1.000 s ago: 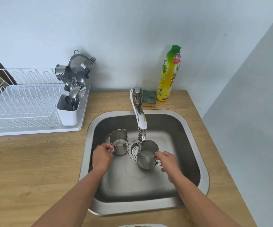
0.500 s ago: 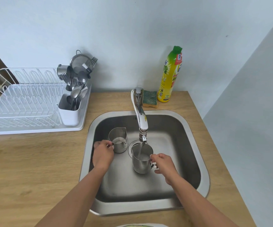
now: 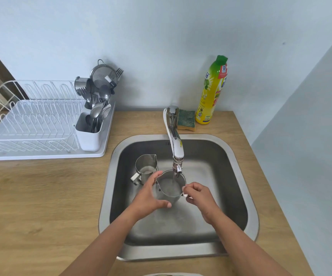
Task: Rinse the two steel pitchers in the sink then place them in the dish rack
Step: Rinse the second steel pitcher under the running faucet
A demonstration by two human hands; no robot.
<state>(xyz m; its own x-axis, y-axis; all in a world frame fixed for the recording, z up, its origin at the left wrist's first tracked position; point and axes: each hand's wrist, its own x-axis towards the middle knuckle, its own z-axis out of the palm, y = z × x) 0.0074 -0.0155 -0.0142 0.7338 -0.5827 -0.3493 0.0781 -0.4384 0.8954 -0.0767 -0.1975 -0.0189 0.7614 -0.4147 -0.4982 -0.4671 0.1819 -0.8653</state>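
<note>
- First steel pitcher [image 3: 170,189] is in the middle of the sink [image 3: 238,176], with its open mouth up. A thin stream of water falls into it.
- The left hand [image 3: 148,198] is clamped on the body of this pitcher, on the side toward the left wall of the sink. The fingers reach up to the rim and the thumb curls under the base.
- The right hand [image 3: 198,195] has its fingertips closed together on the handle of the same pitcher, on the side toward the right wall of the sink.
- I cannot tell if this pitcher touches the sink floor.
- The second steel pitcher [image 3: 146,168] stands upright on the sink floor, in the back left part of the sink. No hand holds it.
- The tap [image 3: 176,144] rises from the back rim of the sink and bends forward over the basin.
- A green and yellow sponge [image 3: 186,120] lies just behind the sink, and a yellow bottle [image 3: 213,90] with a green cap stands behind the sink's right half.
- The white dish rack [image 3: 31,120] sits on the wooden worktop [image 3: 31,196] to the left of the sink. Its cutlery holder [image 3: 87,136], full of spoons and forks, is at the end nearest the sink.
</note>
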